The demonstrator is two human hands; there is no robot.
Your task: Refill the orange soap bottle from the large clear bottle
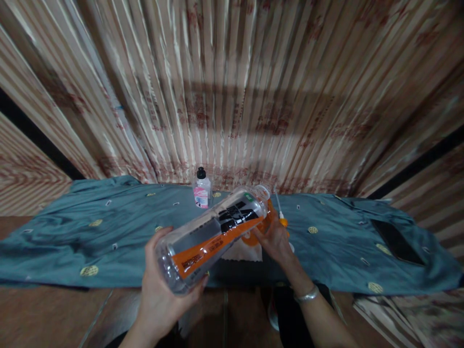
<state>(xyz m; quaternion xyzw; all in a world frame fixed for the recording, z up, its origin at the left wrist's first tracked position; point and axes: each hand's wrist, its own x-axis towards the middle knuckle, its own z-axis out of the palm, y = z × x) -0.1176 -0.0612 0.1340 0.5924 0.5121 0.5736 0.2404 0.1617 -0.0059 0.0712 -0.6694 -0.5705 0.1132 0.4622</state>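
A large clear plastic bottle (217,237) with an orange and black label lies tilted across the middle of the head view, its neck up and to the right. My left hand (163,280) is closed around its base. Beside the neck, my right hand (277,239) grips an orange plastic thing (266,222), partly hidden behind the bottle, so its kind is unclear. A thin white tube with an orange part (282,220) shows just beyond that hand. Below the bottle is a pale sheet with a wavy edge (241,253), mostly covered.
A small black-capped bottle (202,191) with a pink label stands toward the back of the teal patterned cloth (126,241). On the right lies a dark phone (397,241). A pleated curtain (232,96) hangs behind, and brown floor tiles (47,314) show in front.
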